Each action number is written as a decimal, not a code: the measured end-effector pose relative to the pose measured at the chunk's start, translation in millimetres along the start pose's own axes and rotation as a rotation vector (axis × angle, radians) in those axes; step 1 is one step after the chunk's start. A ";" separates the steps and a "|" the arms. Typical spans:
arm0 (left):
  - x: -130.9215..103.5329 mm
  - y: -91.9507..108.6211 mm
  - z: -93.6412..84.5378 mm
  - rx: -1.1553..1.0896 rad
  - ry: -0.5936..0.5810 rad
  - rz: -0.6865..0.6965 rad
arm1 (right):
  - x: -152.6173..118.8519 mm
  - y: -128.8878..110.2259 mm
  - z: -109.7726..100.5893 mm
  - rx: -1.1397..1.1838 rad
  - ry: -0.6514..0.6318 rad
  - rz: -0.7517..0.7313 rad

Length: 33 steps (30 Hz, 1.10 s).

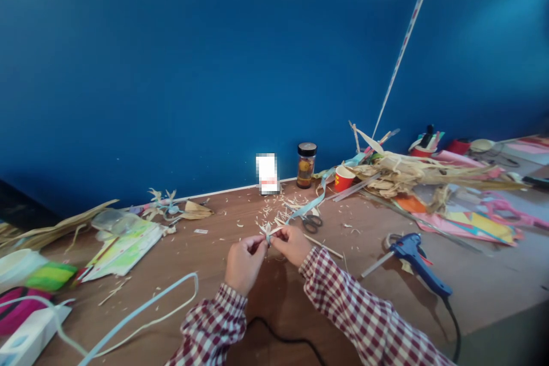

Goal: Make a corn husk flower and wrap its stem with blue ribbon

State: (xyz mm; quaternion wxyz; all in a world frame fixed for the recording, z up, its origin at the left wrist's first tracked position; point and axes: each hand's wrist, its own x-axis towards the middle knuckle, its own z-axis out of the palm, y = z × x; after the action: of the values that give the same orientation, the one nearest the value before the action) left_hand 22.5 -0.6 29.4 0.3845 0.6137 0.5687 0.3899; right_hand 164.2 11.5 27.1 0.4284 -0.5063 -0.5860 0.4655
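A small, pale, spiky bundle of dried plant strips (268,231) with a bluish middle is held just above the brown wood-look counter (184,260). The left hand (243,266) pinches it between thumb and fingers; the right hand (294,245) grips it from the other side, fingertips close to the left's. Just beyond lie pale shavings (266,213), a light-blue flat ribbon (311,205) and scissors with dark looped handles (312,223). Farther back stand a black-lidded clear jar of amber liquid (306,170) and a red paper cup (343,179). A blue glue gun (418,260) lies well to the right.
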 end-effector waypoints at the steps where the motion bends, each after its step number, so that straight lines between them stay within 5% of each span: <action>1: 0.9 -1.4 0.7 -0.033 -0.006 -0.022 | -0.2 -0.1 -0.1 0.000 0.007 0.005; 6: 4.1 2.5 0.4 -0.070 0.031 -0.045 | 0.2 0.4 -1.7 0.041 0.005 0.031; 17: 3.2 17.5 8.5 0.476 0.193 0.243 | 1.9 12.7 4.1 0.342 0.062 0.225; 25: -0.8 14.0 14.2 0.606 0.193 0.238 | -4.9 1.0 -3.6 0.308 0.076 0.331; 33: -4.7 20.4 19.9 0.561 0.147 0.215 | 2.2 9.3 -7.9 0.185 0.154 0.085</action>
State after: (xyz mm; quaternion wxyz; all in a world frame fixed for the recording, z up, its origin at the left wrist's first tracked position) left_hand 48.6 -7.1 39.9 0.1146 0.7226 0.6124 0.2996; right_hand 173.4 15.1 19.6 0.4969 -0.5234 -0.4841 0.4948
